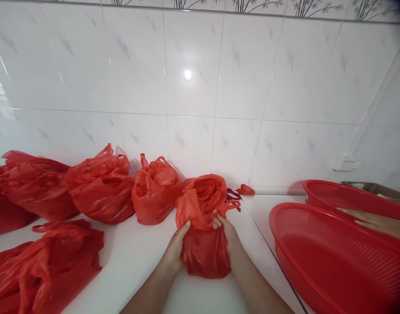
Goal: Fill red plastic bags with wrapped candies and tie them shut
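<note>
A filled red plastic bag (206, 250) is held between both of my hands above the white table, its top gathered and crumpled. My left hand (176, 248) grips its left side, the thumb lying along the upper part. On the opposite side, my right hand (226, 231) has its fingers curled on the bag's upper edge. What the bag contains is hidden. Right behind it sits another red plastic bag (211, 185), partly covered by the one I hold. A dark red ribbon-like strip (234, 195) lies near my right hand.
Several stuffed red bags (103, 192) line the tiled wall to the left, and a larger red bag (65, 261) lies at front left. At right stand a red perforated basket (317, 261) and a second red basket (330, 189). Another person's hand (376, 221) reaches over them. A wall socket (347, 163) is behind.
</note>
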`<state>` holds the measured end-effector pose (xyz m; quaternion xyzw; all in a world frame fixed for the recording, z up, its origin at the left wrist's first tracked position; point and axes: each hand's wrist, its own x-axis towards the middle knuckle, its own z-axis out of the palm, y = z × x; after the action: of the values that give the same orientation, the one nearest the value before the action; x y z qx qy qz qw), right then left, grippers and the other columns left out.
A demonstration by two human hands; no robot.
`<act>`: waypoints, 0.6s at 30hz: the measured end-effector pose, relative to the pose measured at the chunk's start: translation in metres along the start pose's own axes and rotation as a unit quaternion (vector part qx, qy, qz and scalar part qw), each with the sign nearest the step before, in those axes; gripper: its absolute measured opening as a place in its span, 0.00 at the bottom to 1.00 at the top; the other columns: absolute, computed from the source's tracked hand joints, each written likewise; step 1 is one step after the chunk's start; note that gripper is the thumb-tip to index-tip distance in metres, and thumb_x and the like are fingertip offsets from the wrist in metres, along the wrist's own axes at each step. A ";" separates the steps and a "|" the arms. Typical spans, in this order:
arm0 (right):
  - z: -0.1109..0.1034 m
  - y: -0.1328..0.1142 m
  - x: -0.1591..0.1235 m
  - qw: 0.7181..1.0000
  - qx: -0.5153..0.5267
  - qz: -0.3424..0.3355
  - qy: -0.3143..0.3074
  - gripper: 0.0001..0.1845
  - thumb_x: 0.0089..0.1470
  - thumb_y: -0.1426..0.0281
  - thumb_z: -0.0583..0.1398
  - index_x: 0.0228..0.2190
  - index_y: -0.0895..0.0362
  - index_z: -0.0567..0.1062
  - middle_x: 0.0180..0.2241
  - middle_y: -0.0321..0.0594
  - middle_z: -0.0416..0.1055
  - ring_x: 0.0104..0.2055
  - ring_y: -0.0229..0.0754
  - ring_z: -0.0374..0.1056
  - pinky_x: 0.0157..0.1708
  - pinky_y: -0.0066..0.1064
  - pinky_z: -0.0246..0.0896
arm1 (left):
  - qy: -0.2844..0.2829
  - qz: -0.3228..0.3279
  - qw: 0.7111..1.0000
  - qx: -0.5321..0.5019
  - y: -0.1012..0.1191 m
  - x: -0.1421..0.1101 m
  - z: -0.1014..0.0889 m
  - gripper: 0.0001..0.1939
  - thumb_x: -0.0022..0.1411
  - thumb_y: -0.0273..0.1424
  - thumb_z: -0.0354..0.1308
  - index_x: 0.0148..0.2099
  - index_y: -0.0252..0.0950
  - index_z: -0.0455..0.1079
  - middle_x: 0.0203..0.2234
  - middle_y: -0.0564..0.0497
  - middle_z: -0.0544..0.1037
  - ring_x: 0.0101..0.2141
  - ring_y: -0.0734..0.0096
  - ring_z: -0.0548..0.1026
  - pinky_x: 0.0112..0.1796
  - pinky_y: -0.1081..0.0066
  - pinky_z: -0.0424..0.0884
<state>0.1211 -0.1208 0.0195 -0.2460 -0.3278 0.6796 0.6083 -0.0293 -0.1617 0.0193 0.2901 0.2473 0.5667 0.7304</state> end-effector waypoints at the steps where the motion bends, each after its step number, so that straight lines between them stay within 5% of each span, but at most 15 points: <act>1: -0.001 0.008 0.000 1.000 -0.012 0.009 -0.003 0.18 0.36 0.59 0.70 0.25 0.56 0.70 0.12 0.23 0.52 0.15 0.29 0.54 0.19 0.22 0.54 | -0.027 0.017 0.999 0.015 -0.003 0.002 -0.002 0.19 0.60 0.39 0.57 0.48 0.30 0.70 0.41 0.39 0.80 0.45 0.54 0.76 0.48 0.59 0.71; 4: 0.005 0.027 -0.006 0.998 -0.050 0.026 -0.016 0.18 0.39 0.59 0.69 0.22 0.57 0.69 0.12 0.23 0.50 0.14 0.27 0.46 0.15 0.22 0.43 | -0.064 0.076 0.992 0.079 -0.008 0.005 -0.006 0.18 0.55 0.35 0.64 0.46 0.32 0.70 0.36 0.42 0.81 0.38 0.58 0.79 0.43 0.62 0.72; 8: 0.016 0.036 -0.019 0.995 -0.079 0.044 -0.047 0.20 0.39 0.58 0.70 0.20 0.57 0.67 0.12 0.24 0.52 0.15 0.28 0.45 0.16 0.22 0.42 | -0.055 0.077 0.990 0.107 -0.010 0.001 -0.007 0.12 0.52 0.31 0.66 0.38 0.32 0.71 0.26 0.47 0.80 0.26 0.65 0.78 0.35 0.65 0.73; 13: 0.015 0.027 -0.026 0.994 -0.010 0.084 -0.076 0.33 0.49 0.40 0.53 0.28 0.59 0.73 0.13 0.27 0.51 0.16 0.30 0.48 0.19 0.24 0.47 | -0.038 0.049 0.997 0.042 -0.010 -0.009 -0.013 0.11 0.56 0.36 0.62 0.36 0.32 0.72 0.29 0.44 0.80 0.34 0.59 0.79 0.41 0.60 0.72; 18: 0.009 0.022 -0.025 0.995 -0.014 0.092 -0.035 0.21 0.49 0.52 0.61 0.30 0.59 0.75 0.13 0.27 0.51 0.16 0.30 0.48 0.19 0.23 0.48 | 0.002 0.023 1.000 -0.008 -0.010 -0.008 -0.024 0.13 0.52 0.36 0.65 0.36 0.31 0.73 0.31 0.43 0.81 0.38 0.57 0.79 0.45 0.60 0.71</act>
<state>0.1031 -0.1479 0.0073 -0.2599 -0.3343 0.7364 0.5276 -0.0410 -0.1680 -0.0045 0.2886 0.2371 0.5856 0.7195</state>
